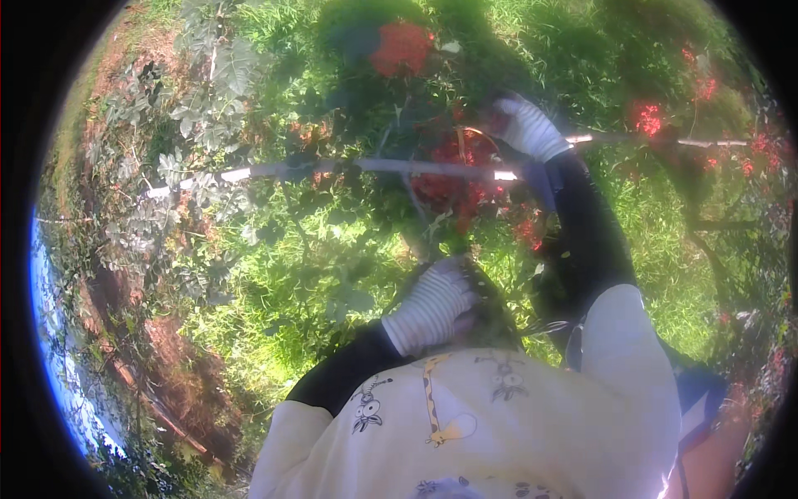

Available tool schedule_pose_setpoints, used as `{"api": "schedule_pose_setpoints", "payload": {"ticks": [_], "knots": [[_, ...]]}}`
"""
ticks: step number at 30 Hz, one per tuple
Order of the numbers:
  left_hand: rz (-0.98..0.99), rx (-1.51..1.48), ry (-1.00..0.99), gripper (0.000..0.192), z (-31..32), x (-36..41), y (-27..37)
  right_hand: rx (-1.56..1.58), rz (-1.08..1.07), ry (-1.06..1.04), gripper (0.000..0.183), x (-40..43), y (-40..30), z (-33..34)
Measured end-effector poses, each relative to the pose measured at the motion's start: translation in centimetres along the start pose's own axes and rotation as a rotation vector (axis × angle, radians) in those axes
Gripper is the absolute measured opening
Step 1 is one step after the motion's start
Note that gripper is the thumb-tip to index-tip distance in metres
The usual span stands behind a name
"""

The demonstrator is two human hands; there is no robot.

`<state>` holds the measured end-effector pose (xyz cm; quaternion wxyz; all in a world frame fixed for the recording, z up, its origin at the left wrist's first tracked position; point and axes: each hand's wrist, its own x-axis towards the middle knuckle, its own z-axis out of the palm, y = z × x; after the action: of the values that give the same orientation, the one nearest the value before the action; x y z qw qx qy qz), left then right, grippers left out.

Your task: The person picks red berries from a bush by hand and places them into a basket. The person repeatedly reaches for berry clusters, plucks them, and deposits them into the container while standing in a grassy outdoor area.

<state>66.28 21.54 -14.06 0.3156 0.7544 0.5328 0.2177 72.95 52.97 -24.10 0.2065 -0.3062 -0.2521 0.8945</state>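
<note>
My left hand [433,305], in a white-and-grey striped glove, is bent in front of my chest. Its fingers curl inward, and what they may hold is hidden. Farther out, my right hand [530,128] wears a matching glove and reaches among leaves beside red berry clusters [458,165]. Shadow and blur hide its fingertips. A thin curved brown band [461,143] shows among the red berries; whether it belongs to a basket is unclear. A pale branch [411,166] crosses between my two hands.
Another blurred red cluster [402,50] hangs at the top. More red berries [648,118] are on the right. Grey-green leaves [187,118] fill the left side above bright grass [268,330]. Bare brown soil [181,362] lies at lower left.
</note>
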Motion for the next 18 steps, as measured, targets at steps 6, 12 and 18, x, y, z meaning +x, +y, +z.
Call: {"api": "schedule_pose_setpoints", "payload": {"ticks": [6,12,18], "knots": [[-0.005,0.034,-0.104,0.022,-0.1,-0.2,-0.3,-0.524,0.116,-0.021,0.028,0.5,0.6,2.1],[0.012,0.005,-0.013,0.023,0.2,-0.8,-0.4,-0.349,0.131,-0.118,0.035,0.7,1.5,1.9],[0.047,-0.027,0.078,0.023,0.7,-1.2,-0.8,-0.44,0.087,-0.107,0.034,0.1,1.9,2.6]]}}
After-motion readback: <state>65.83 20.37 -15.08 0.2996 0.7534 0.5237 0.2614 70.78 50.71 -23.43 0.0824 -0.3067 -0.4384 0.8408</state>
